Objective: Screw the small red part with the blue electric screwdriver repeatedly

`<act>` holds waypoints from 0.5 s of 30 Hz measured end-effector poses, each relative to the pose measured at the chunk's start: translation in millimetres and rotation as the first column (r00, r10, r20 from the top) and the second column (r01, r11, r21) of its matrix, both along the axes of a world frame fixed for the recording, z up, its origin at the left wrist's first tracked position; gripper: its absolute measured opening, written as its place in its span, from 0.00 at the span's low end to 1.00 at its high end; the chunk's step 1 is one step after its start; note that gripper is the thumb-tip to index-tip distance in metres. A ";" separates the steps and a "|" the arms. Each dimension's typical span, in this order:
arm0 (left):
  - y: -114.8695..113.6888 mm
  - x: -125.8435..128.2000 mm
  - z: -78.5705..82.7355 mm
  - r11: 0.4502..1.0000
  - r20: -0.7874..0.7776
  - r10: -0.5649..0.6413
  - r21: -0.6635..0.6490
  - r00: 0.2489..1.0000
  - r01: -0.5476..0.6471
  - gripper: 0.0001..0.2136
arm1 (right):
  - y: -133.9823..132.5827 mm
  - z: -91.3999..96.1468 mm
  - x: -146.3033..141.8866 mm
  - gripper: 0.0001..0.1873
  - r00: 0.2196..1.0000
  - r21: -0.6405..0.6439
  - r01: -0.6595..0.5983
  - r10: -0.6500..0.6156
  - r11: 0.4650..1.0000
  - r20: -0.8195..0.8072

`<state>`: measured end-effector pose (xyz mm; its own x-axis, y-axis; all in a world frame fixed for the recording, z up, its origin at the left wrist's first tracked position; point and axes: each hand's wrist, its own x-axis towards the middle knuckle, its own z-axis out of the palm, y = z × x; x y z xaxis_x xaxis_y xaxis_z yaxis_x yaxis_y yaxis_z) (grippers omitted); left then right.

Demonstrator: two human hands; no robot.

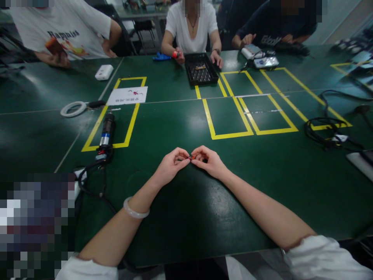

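Both my hands meet over the green table (175,217), fingertips nearly touching. Between them is a small red and dark piece (190,158), too small to make out its kind. My left hand (174,165) pinches its left end with thumb and fingers. From the other side my right hand (208,160) pinches its right end, where an orange-red bit shows. My fingers hide most of the piece. A pale bangle (135,210) circles my left wrist.
An electric screwdriver (107,132) with a cable lies left. Beyond it are a paper sheet (128,95) and a white tape roll (73,109). Across the table a person handles a black tray (201,79). Yellow tape marks rectangles. Black cables (323,130) coil at right.
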<state>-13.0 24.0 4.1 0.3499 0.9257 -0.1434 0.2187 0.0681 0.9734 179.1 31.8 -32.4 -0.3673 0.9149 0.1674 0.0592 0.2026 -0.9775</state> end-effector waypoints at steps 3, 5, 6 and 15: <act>0.2 -0.8 -1.7 0.997 -0.023 0.007 0.072 1.000 -0.005 0.11 | 0.7 -1.3 -0.7 0.13 1.000 0.030 0.008 -0.009 1.000 0.018; -0.1 -0.7 -3.3 0.989 -0.049 0.015 0.149 0.999 -0.008 0.10 | 1.2 -1.7 -0.8 0.12 0.999 0.056 0.013 -0.016 0.998 0.049; -0.3 -0.3 -4.1 0.982 -0.063 0.018 0.189 0.998 -0.005 0.09 | 1.4 -1.7 -0.7 0.10 0.998 0.065 0.015 -0.019 0.998 0.061; 13.7 -33.0 9.8 0.916 -0.306 0.102 0.400 0.947 0.030 0.15 | 1.8 0.9 1.1 0.09 0.996 0.035 0.018 -0.021 0.999 0.081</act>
